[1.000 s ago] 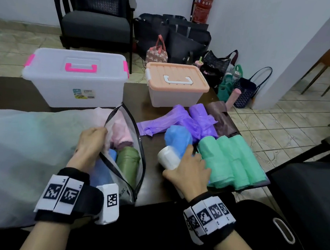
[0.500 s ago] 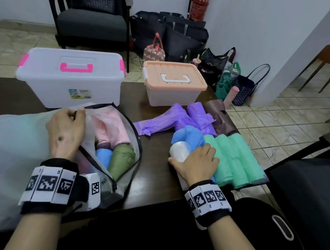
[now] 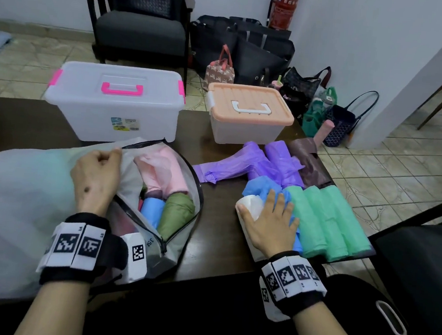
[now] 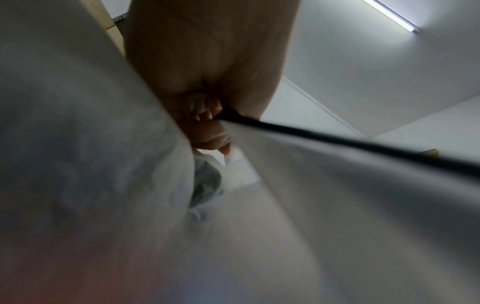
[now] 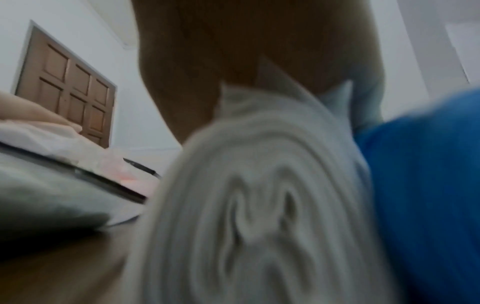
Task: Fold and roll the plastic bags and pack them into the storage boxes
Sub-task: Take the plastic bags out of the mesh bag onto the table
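Note:
My left hand pinches the far rim of a large translucent zip bag, holding its black-edged mouth open; the left wrist view shows the fingertips on the zipper edge. Inside lie a pink roll, a blue roll and an olive roll. My right hand rests flat, fingers straight, on a white roll and a blue bag. The white roll fills the right wrist view. Two lidded storage boxes stand behind: a clear one with pink handle and a peach-lidded one.
Three mint-green rolls lie right of my right hand, near the dark table's right edge. Loose purple bags and a brown bag lie behind them. An armchair and several handbags stand on the floor beyond.
My left hand moved from the near side of the zip bag's mouth to its far rim, pulling it wider. My right hand's fingers straightened over the white roll and blue bag.

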### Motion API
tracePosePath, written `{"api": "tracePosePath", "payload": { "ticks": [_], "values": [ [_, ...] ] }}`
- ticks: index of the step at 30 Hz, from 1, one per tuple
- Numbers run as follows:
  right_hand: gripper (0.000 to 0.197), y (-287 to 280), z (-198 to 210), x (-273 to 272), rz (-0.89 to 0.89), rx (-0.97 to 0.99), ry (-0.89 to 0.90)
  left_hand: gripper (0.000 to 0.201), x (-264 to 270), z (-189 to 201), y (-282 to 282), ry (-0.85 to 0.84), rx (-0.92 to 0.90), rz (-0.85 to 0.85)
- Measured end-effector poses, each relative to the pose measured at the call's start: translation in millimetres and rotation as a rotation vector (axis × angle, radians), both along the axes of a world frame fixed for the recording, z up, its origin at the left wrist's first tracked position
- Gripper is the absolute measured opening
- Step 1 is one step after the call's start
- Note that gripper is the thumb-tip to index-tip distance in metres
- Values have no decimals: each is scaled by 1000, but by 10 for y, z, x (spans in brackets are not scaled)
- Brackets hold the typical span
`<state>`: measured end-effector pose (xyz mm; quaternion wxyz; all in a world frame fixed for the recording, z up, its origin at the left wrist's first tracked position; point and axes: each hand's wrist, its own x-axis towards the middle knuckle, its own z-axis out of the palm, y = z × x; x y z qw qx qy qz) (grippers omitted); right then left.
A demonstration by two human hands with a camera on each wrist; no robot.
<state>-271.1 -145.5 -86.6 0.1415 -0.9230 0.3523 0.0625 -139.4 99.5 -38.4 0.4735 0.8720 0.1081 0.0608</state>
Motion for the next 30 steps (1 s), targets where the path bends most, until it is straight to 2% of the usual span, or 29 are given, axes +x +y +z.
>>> {"api": "tracePosePath", "payload": {
  "ticks": [3, 5, 6, 8, 10, 11, 12, 13, 15, 16, 18, 21, 23, 25, 28, 30],
  "values": [
    [79, 31, 169, 31, 25, -34, -92, 42, -6, 27, 9, -26, -9, 23],
    [61, 96, 386, 98, 97, -59, -327, 41, 2, 6, 39, 7, -40, 23],
    [50, 138, 480, 161, 146, 0, -435, 41, 3, -13, 53, 23, -51, 16],
    [27, 284, 631, 327, 197, 281, -543, 41, -10, -56, 70, 32, -57, -3],
    [11, 507, 685, 493, 134, 726, -549, 40, -67, -91, 66, 26, -52, -15],
    [15, 627, 667, 555, 85, 939, -490, 40, -112, -111, 58, 25, -42, -19],
    [20, 737, 582, 615, 58, 1060, -392, 39, -159, -135, 48, 24, -29, -26],
    [22, 826, 493, 656, 65, 1036, -263, 39, -207, -155, 37, 22, -21, -35],
    [22, 952, 332, 695, 98, 822, -80, 37, -277, -191, 32, 13, -29, -39],
    [38, 969, 272, 695, 102, 715, -38, 35, -292, -206, 34, 8, -45, -32],
    [74, 982, 211, 681, 74, 636, 22, 34, -307, -241, 41, 2, -82, -15],
    [94, 975, 163, 640, 143, 561, 83, 34, -310, -270, 25, -9, -122, -3],
    [87, 948, 147, 615, 158, 568, 77, 33, -300, -271, 8, -3, -128, 4],
    [73, 889, 105, 618, 64, 700, -1, 33, -286, -268, -4, 4, -121, 6],
    [60, 825, 99, 646, -128, 941, -228, 34, -267, -262, -22, 10, -127, 20],
    [42, 750, 206, 660, -188, 1006, -381, 34, -263, -254, -42, 21, -132, 23]
  ]
}}
